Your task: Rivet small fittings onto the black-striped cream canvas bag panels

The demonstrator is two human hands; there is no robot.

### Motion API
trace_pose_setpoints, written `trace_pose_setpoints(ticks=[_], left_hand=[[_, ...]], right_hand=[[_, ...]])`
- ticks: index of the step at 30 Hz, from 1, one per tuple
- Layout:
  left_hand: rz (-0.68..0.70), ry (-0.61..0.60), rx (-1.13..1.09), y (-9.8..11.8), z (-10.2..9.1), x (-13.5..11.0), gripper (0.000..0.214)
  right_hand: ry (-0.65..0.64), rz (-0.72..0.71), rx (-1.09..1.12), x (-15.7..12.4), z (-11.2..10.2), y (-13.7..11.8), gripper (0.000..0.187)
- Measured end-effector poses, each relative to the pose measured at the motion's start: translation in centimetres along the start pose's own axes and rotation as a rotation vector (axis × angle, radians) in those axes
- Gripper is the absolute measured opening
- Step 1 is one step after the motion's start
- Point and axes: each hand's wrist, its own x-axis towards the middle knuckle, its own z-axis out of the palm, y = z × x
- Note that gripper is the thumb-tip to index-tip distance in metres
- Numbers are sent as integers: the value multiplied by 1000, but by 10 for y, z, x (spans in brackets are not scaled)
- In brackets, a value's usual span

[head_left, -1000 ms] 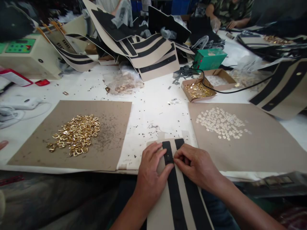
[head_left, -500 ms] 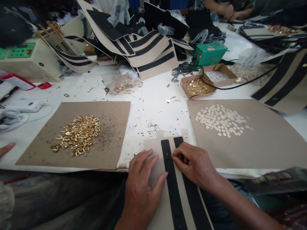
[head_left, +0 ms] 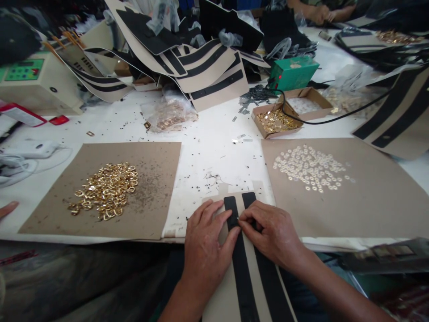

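Observation:
A beige panel (head_left: 250,264) with two black strips (head_left: 244,273) lies before me, its far end on the table edge. My left hand (head_left: 209,241) rests on the panel with fingers apart, fingertips and thumb touching the left black strip near its far end. My right hand (head_left: 268,230) is closed in a pinch beside that strip. A tiny pale bit shows at its fingertips, too small to name. Gold metal buckles (head_left: 109,188) are heaped on the left brown board (head_left: 157,214). Small pale washers (head_left: 310,167) are spread on the right brown board (head_left: 375,201).
Behind stand a carton of gold pieces (head_left: 276,121), a green box (head_left: 294,74) with a black cable, and stacked striped panels (head_left: 217,85). A beige machine (head_left: 40,85) sits at left. Another person's hand (head_left: 8,209) shows at the left edge; a person's hands (head_left: 320,14) are at the back.
My left hand has moved up and right, its fingers now on the left black strip. My right hand keeps its pinch, almost in the same place.

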Motion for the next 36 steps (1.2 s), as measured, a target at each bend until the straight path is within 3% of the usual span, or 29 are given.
trace_pose_setpoints(ticks=[14,21,27,36], left_hand=[[-49,55,-72,-3,6,-2,29],[-99,49,-100,-5,8,-4,32],[-123,48,-121,-2,6,-5,32],[-177,56,-182,1,5,-12,37]], right_hand=[[-52,61,23,3,-4,-3,12],[-190,198,128,19,-15,-11,8],[-336,178,23,31,-18,-18,9],[-355,178,-91,39,-9,-20,14]])
